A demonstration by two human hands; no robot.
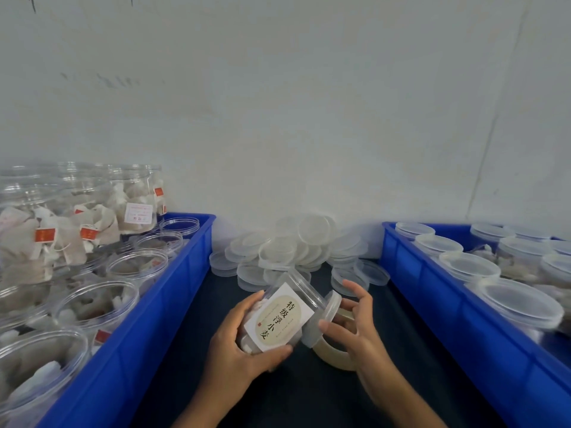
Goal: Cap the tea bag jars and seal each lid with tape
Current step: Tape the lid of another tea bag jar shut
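- You hold the jar (279,316) on its side above the dark table (191,335), between the two blue bins. Its long axis runs from lower left to upper right, base toward your left hand (238,341), mouth toward your right hand (355,322).
- The lid (321,318) sits on the mouth end, facing your right palm — whether it is fully seated you cannot tell from here; it looks on, perhaps a little skewed.
- Your left hand wraps the jar body: thumb curled under the white label (279,318), fingers behind, a firm grip.
- Your right hand is spread around the lid rim, fingers apart and lightly bent, thumb tip touching the lid's lower edge, index finger up beside its top. It touches more than it clamps.
- The tape roll (335,350) lies just under and behind your right hand, partly hidden by it — so the right hand is the nearer one for taping.
- My reading: the capping step is about finished; the next move probably calls for pressing the lid home along the jar's axis, then reaching down for the tape.
- Loose lids (296,245) are heaped by the wall; uncapped jars fill the left bin (173,288), capped jars the right bin (432,291).
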